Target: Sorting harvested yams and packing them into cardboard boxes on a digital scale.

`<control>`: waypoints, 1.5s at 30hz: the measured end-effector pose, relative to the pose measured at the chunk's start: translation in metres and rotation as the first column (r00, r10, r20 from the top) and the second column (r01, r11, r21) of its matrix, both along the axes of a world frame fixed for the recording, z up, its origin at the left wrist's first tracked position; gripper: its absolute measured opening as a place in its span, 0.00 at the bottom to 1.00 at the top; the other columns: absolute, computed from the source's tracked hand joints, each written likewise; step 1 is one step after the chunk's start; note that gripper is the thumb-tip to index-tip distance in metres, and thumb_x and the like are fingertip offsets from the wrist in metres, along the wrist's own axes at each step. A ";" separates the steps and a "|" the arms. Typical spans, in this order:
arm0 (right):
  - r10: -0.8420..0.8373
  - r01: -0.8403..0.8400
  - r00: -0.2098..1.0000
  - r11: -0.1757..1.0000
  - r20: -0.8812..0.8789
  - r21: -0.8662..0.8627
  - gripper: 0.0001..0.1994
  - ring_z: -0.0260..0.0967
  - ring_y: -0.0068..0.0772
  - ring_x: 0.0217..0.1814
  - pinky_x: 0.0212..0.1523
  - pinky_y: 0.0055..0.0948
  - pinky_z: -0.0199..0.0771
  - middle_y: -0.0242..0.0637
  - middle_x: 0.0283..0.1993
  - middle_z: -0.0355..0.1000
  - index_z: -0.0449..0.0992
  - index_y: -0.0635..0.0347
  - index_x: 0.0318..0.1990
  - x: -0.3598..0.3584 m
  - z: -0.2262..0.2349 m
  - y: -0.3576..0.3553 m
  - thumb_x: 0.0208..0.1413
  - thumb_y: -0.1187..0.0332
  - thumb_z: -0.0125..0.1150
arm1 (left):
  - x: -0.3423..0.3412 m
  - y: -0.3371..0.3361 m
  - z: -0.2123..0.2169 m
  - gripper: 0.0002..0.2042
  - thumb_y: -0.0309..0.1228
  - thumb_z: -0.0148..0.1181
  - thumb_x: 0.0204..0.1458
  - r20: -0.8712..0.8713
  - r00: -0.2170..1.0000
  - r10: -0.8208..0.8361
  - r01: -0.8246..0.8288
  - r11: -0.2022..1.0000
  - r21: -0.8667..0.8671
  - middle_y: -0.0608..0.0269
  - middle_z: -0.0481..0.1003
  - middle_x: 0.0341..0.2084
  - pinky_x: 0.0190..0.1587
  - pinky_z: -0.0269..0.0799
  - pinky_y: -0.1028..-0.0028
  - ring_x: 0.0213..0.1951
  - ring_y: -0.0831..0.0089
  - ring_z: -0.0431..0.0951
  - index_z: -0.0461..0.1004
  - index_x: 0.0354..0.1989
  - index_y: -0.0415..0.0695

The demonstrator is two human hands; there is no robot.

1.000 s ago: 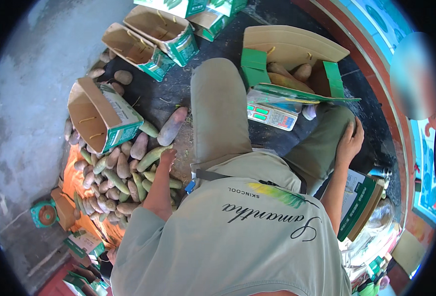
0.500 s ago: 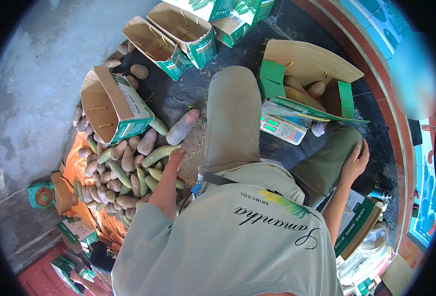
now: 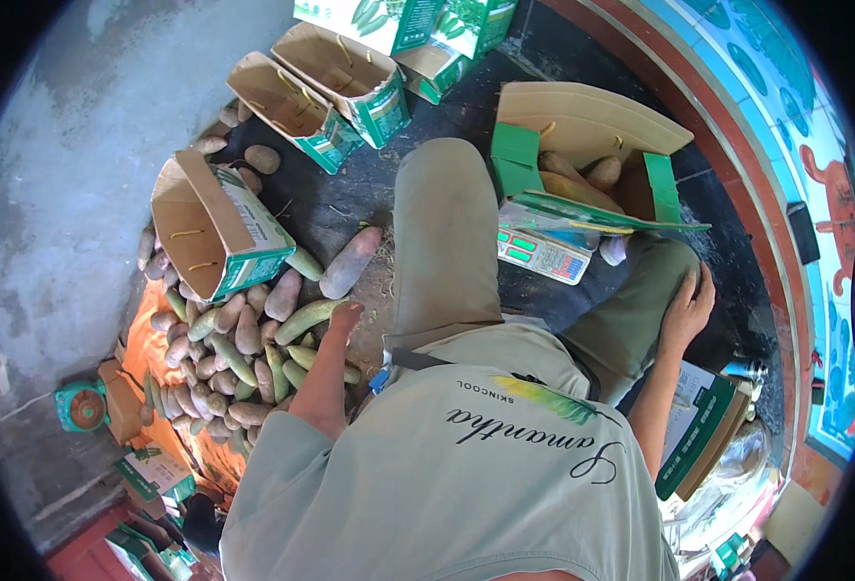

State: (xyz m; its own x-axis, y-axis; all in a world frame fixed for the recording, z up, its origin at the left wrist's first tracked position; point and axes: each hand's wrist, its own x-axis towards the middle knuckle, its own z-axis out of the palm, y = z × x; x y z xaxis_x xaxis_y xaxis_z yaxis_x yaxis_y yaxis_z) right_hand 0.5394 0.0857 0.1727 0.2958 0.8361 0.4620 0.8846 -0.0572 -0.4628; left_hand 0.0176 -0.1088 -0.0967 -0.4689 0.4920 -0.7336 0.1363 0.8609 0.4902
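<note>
My left hand (image 3: 347, 316) hangs beside a heap of long, gourd-like vegetables (image 3: 248, 331), some green, others dull purplish-brown. Its fingers point down and are mostly hidden. A pale green one (image 3: 305, 321) lies just left of that hand, and a large purplish one (image 3: 351, 262) lies a little beyond. My right hand (image 3: 689, 308) rests on my right knee, fingers stretched out and holding nothing. Ahead of that knee, an open green carton (image 3: 587, 204) with several of the vegetables inside sits at the digital scale (image 3: 544, 256), whose display is lit green.
A tipped open carton (image 3: 210, 225) lies against the heap. Two open cartons (image 3: 340, 85) stand at the far side, near stacked printed boxes (image 3: 374, 21). Behind my right arm is another green box (image 3: 699, 426). A round green device (image 3: 83, 407) stands at far left.
The whole view has shifted slightly. Both hands keep nearly the same places. Another person's arm at the lower left and a blurred shape at the upper right no longer show.
</note>
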 end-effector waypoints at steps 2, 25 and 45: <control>0.012 -0.012 1.000 1.000 0.018 0.006 0.17 0.63 0.46 0.53 0.55 0.35 0.59 0.47 0.49 0.68 0.69 0.64 0.49 -0.001 -0.001 0.001 0.57 0.63 0.49 | 0.002 -0.001 0.003 0.10 0.34 0.55 0.45 0.025 0.999 0.033 -0.032 0.999 -0.009 0.63 0.74 0.20 0.29 0.67 0.71 0.24 0.73 0.73 0.77 0.32 0.43; 0.325 -0.963 0.119 -0.191 -0.938 -0.189 0.21 0.46 0.42 0.68 0.66 0.36 0.44 0.44 0.64 0.55 0.65 0.61 0.57 -0.108 0.002 -0.066 0.59 0.60 0.46 | 0.015 0.004 0.024 0.14 0.34 0.57 0.48 0.136 0.991 0.004 -0.002 1.000 -0.009 0.65 0.75 0.30 0.27 0.66 0.76 0.28 0.76 0.73 0.74 0.41 0.42; 0.260 -0.891 0.220 -0.339 -0.940 -0.302 0.24 0.53 0.42 0.65 0.64 0.32 0.49 0.45 0.61 0.59 0.61 0.62 0.59 -0.118 0.001 -0.065 0.62 0.55 0.39 | 0.009 0.010 0.020 0.13 0.33 0.57 0.49 0.169 0.985 -0.022 0.015 0.999 0.047 0.62 0.74 0.31 0.27 0.66 0.77 0.29 0.76 0.72 0.72 0.40 0.39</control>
State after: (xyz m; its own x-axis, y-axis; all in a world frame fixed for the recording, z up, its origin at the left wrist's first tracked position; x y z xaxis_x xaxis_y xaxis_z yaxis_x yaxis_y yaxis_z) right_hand 0.4215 0.0210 0.1736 -0.8633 0.2113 -0.4583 0.4295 -0.1690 -0.8871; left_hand 0.0269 -0.0993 -0.0772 -0.3302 0.5342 -0.7782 0.0636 0.8352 0.5463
